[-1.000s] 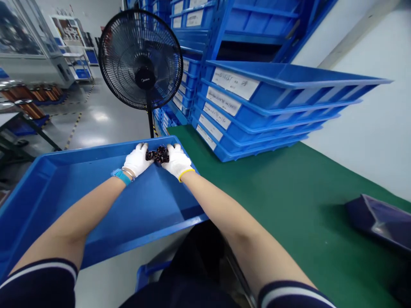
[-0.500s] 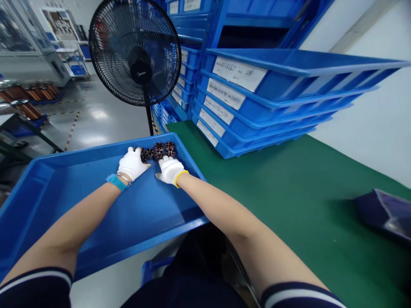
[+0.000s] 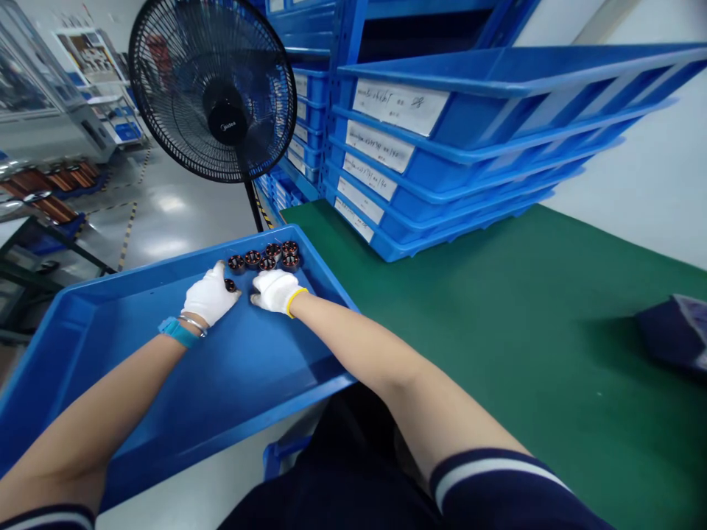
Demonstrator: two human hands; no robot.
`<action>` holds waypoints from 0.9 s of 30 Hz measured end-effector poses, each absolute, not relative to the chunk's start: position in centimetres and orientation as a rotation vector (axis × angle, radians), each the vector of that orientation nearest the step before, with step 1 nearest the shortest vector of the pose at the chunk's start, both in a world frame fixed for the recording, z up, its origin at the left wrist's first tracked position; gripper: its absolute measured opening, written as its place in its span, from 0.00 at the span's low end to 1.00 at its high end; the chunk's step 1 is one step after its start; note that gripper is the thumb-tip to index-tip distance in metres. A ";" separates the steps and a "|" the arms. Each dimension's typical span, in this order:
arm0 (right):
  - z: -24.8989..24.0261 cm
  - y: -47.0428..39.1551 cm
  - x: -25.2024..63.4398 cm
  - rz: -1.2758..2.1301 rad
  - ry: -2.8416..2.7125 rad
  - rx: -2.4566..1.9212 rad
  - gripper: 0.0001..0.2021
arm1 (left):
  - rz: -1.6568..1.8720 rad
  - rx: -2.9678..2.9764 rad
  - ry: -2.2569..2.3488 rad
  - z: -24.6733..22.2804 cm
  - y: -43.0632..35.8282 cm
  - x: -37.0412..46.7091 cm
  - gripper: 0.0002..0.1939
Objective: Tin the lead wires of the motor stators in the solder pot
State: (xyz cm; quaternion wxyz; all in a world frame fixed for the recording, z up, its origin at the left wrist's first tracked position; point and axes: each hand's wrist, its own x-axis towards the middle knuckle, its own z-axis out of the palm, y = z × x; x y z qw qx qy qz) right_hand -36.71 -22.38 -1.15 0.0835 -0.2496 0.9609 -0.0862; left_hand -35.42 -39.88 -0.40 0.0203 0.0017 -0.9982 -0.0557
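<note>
Gripping one small round coil (image 3: 230, 285) between thumb and fingers with the gloved left hand (image 3: 210, 296), inside a large shallow blue tray (image 3: 265, 361) near the far side; not managing to tell resting on the floor from lifted slightly. Curling the gloved right hand (image 3: 275, 291) just in front of a tight group of coils (image 3: 290, 262), but being unable to tell a grasp from a bare rest. Probably handling as fairly light yet dense for the size, stiff throughout, and carrying copper-coloured wire likely easy to nick. Likely slipping little against cloth gloves; best being pinched around the outer wall from opposite sides, without pressing into the open middle. Seeing six coils in the tray's far right corner, standing close together with open ends upward. Looking rightward, seeing a stack of blue bins (image 3: 436, 158) on a green table (image 3: 469, 331), bearing white labels (image 3: 401, 107) and hiding any contents. Also showing a dark box (image 3: 671, 331) near the table's right side, partly cut off and not revealing anything inside.
</note>
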 end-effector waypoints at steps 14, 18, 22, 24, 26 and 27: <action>-2.3 -22.1 -36.7 -0.267 2.989 -0.699 0.24 | -0.767 0.474 -2.823 -1.9 -43.9 -35.5 0.44; -1.5 -21.8 -36.9 -0.256 2.989 -0.633 0.29 | -0.806 0.361 -2.924 -2.6 -42.6 -34.2 0.27; 0.4 -20.8 -36.7 -0.210 2.914 -0.623 0.27 | -0.767 0.058 -3.020 -3.3 -39.8 -32.3 0.25; 1.3 -20.1 -36.3 -0.171 2.906 -0.526 0.23 | -0.728 -0.180 -3.054 -3.4 -38.1 -31.7 0.27; 1.9 -19.4 -35.8 -0.129 2.931 -0.399 0.21 | -0.680 -0.424 -3.077 -3.5 -36.6 -32.1 0.31; 2.0 -19.1 -35.6 -0.110 2.946 -0.340 0.22 | -0.649 -0.509 -3.085 -3.5 -35.9 -32.7 0.34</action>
